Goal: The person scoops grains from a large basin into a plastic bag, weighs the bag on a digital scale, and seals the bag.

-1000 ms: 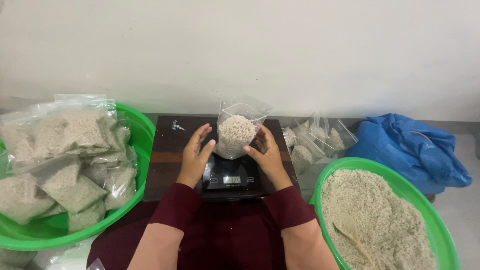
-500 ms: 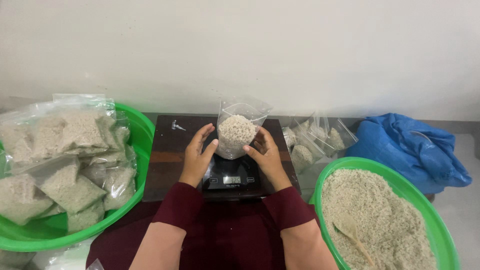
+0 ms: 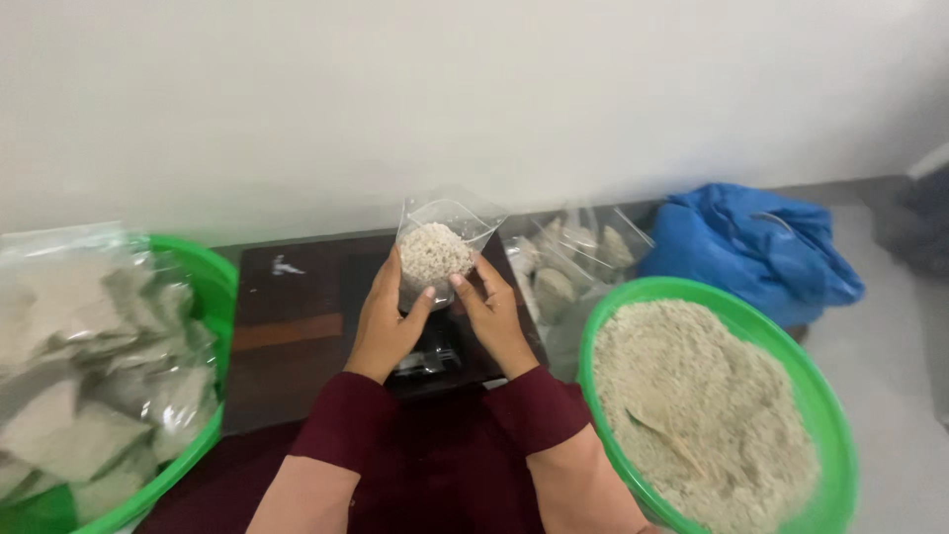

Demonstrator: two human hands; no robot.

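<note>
Between the two hands, above a small black scale [image 3: 427, 356], stands a clear plastic bag [image 3: 442, 242] partly filled with pale grain. Its long axis runs upright, the open mouth pointing up and slightly away from the person, the filled bottom low against the scale's platform; whether it rests fully on the platform cannot be told, since the hands cover its base. The left hand [image 3: 388, 321] cups the bag's left side, palm turned inward, fingers reaching up along the plastic and thumb angled toward the middle. The right hand [image 3: 497, 318] mirrors it on the right side, palm inward, thumb pointing toward the left hand's thumb, so the two nearly meet in front of the bag. Both hands are curved around the bag in a loose clasp rather than spread flat. Both forearms come up from the bottom edge in dark red sleeves [image 3: 346, 435] and converge toward the scale, which sits on a dark wooden table [image 3: 297, 316]. To the person's left, a green basin [image 3: 213, 287] holds filled, sealed bags. To the right, another green basin [image 3: 791, 366] is heaped with loose grain, and behind it lie a few clear bags [image 3: 573, 267] and a blue cloth bundle [image 3: 751, 247].
</note>
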